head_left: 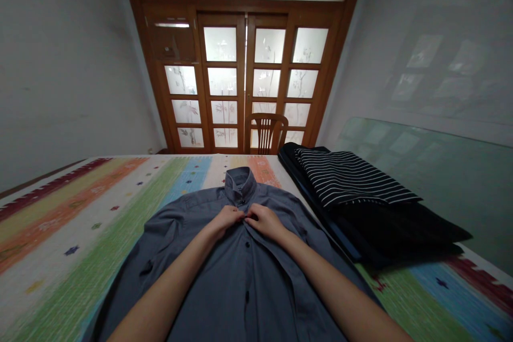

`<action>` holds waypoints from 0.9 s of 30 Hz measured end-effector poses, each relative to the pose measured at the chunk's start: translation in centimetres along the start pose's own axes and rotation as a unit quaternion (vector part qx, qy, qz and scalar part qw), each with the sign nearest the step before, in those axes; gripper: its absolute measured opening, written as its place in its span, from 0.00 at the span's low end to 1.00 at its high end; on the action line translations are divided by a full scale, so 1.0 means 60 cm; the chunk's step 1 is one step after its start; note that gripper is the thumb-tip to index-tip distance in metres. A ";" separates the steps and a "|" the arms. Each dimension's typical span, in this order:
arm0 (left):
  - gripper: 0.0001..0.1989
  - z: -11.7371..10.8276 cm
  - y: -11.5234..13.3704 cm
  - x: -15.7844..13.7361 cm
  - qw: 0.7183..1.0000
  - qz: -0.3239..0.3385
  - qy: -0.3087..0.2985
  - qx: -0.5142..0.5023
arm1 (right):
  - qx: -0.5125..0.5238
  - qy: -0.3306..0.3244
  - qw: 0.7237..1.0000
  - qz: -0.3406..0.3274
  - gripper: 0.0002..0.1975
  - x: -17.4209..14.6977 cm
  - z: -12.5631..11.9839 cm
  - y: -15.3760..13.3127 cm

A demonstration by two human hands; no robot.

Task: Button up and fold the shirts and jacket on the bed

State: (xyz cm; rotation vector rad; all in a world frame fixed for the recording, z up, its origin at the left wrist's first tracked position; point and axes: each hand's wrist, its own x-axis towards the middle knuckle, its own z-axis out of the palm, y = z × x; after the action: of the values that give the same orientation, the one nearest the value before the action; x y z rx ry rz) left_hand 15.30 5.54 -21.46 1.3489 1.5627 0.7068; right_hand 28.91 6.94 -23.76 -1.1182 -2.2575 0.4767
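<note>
A dark grey button-up shirt (208,288) lies spread face up in front of me, its collar (240,183) at the far end. The collar is fastened by a dark button. Just below it, my left hand (229,217) and my right hand (262,220) meet at the front placket, fingers pinched on the shirt's front edges. Lower down, the right-hand front panel lies loose over a line of dark buttons (247,245). The small spot between my fingertips is hidden.
A striped, multicoloured cloth (116,208) covers the surface under the shirt. To the right sits a stack of folded dark clothes (385,230), with a black-and-white striped garment (348,176) on top. A wooden chair (266,131) stands beyond the far edge, before glazed wooden doors (242,80).
</note>
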 end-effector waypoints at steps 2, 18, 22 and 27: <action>0.12 -0.001 0.001 0.000 1.000 -0.005 -0.011 -0.015 | 0.015 0.007 1.000 0.011 0.01 0.001 0.001 0.002; 0.06 0.001 -0.015 0.015 0.996 0.074 -0.025 -0.038 | -0.019 -0.011 0.999 0.036 0.07 0.002 0.002 0.004; 0.06 0.003 -0.019 0.023 0.994 0.103 -0.003 -0.027 | -0.079 -0.017 0.996 0.039 0.09 -0.002 0.001 -0.002; 0.07 0.003 -0.021 0.030 0.992 0.119 0.032 -0.005 | -0.143 -0.033 0.987 0.064 0.12 -0.007 -0.003 -0.007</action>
State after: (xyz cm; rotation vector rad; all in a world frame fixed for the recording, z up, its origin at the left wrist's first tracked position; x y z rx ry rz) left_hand 14.97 6.96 -23.16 1.5338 1.4592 0.9090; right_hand 28.99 6.36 -23.52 -1.4164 -2.3752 0.2465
